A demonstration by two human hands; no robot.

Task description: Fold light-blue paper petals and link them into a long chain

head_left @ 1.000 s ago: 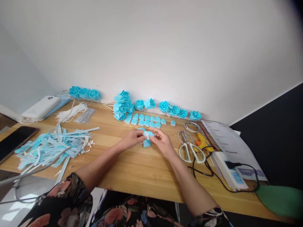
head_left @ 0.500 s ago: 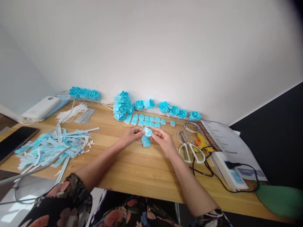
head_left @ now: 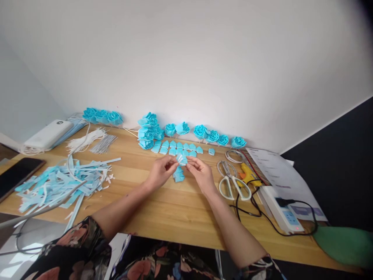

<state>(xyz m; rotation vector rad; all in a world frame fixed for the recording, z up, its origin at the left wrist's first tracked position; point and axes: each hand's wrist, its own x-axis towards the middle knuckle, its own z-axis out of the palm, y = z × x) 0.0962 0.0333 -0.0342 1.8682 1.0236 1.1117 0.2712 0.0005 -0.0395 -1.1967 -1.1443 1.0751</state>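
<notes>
Between my two hands is a small light-blue petal piece (head_left: 182, 160) with white streaks on it. My left hand (head_left: 162, 170) pinches its left edge between thumb and forefinger. From the other side, my right hand (head_left: 200, 171) grips the right edge with its fingertips. Just below the held piece, a few blue petals (head_left: 178, 175) lie together on the wooden table (head_left: 171, 214). Behind my hands, rows of cut blue petals (head_left: 172, 151) are laid out, with one petal (head_left: 211, 151) apart to the right.
Blue flowers (head_left: 147, 132) line the wall. At left are blue scraps (head_left: 64, 182), white cords (head_left: 86, 139), grey wires (head_left: 104, 144), a power bank (head_left: 48, 136) and a phone (head_left: 20, 175). Scissors (head_left: 234, 184), a yellow glue gun (head_left: 249, 175), a power strip (head_left: 281, 210) and papers (head_left: 287, 179) lie right.
Both hands still hold the petal piece, which has tilted slightly between my fingers. My left hand has turned a little. The whole view has shifted slightly.
</notes>
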